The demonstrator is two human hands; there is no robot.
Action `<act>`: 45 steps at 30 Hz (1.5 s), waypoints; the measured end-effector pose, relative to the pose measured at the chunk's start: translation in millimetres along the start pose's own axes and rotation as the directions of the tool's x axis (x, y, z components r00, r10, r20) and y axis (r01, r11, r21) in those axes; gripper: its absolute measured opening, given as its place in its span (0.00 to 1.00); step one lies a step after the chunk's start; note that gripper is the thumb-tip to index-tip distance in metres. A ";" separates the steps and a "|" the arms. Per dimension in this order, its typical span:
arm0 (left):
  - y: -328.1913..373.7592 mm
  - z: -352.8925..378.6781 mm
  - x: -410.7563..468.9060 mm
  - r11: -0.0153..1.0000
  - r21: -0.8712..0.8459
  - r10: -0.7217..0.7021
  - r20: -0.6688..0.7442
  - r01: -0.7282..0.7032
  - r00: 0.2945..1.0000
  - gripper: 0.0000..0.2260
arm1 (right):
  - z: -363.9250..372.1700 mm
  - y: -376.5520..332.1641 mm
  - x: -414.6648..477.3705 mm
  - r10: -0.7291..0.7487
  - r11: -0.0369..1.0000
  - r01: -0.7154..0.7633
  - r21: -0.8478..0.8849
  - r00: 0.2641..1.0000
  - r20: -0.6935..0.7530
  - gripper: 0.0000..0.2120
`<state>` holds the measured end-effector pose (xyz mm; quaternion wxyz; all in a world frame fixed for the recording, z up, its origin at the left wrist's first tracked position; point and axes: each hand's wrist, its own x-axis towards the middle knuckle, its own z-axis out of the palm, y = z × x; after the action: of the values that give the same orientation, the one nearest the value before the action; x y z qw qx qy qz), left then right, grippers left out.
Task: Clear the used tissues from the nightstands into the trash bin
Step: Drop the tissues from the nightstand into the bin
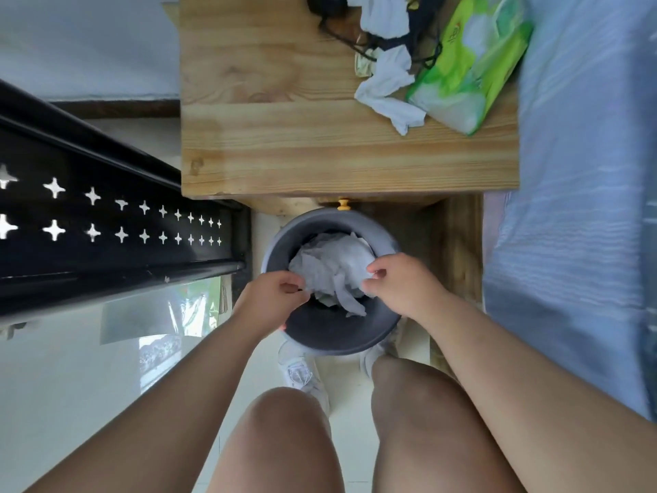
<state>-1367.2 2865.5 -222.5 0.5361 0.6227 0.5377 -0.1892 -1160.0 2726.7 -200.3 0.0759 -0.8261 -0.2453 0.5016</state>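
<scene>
Nearest, two bare knees are seen, and just beyond them a pair of white sneakers (301, 373) planted on the pale floor tiles. A round dark grey trash bin (337, 338) is stood on the floor, touching the toes of the shoes and just in front of the nightstand.

A wad of crumpled white tissues (330, 268) is held over the open mouth of the bin, between the two hands. Its left edge is pinched by the curled fingers and thumb of the left hand (273, 297). Its right edge is pinched in the same way by the right hand (401, 282). Whether the wad rests on anything inside the bin cannot be told.

Past the far rim of the bin a small yellow knob (343, 204) is seen under the front edge of the wooden nightstand (284, 144). On the far right part of the nightstand top more crumpled tissues (387, 90) are left lying, touching a green tissue pack (473, 62) on their right. A tangled black cable (419, 37) is draped among them.

To the right, a bed with blue bedding (586, 172) is set against the nightstand. To the left, a black metal panel (106, 225) pierced with star-shaped holes is seen.
</scene>
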 end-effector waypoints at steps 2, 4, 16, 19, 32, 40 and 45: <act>18.8 -5.7 -15.1 0.996 -0.080 0.032 -0.038 -0.035 0.999 0.09 | -14.5 -10.3 -14.6 -0.028 0.997 0.032 0.064 0.998 -0.051 0.17; 42.1 -13.0 -30.6 0.986 -0.145 0.077 -0.067 -0.086 0.995 0.07 | -31.9 -21.1 -28.2 -0.059 0.990 0.070 0.120 0.994 -0.092 0.15; 213.5 -52.8 -57.1 0.893 -0.271 0.307 -0.218 -0.360 0.926 0.07 | -179.5 -73.3 -52.7 -0.174 0.928 0.289 0.235 0.894 -0.413 0.07; 254.8 -65.1 -39.8 0.890 -0.211 0.340 -0.280 -0.403 0.898 0.03 | -220.6 -87.2 -40.6 -0.172 0.912 0.323 0.253 0.861 -0.479 0.05; 364.5 -93.2 49.0 0.747 0.479 0.593 -0.168 -0.460 0.788 0.35 | -312.6 -139.2 58.9 -0.318 0.947 0.267 -0.177 0.726 -0.610 0.28; 364.5 -85.7 61.3 0.782 0.455 0.554 -0.191 -0.427 0.810 0.34 | -319.3 -132.0 92.5 -0.271 0.960 0.173 -0.218 0.762 -0.588 0.33; 361.7 -90.2 55.6 0.858 0.270 0.502 -0.268 -0.436 0.822 0.07 | -320.7 -134.3 96.0 -0.206 0.977 0.184 -0.105 0.704 -0.679 0.25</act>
<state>-1062.9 3025.3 -67.9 0.4045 0.8085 0.4274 0.0035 -890.4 2928.2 -70.8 0.2016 -0.9232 -0.2930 0.1460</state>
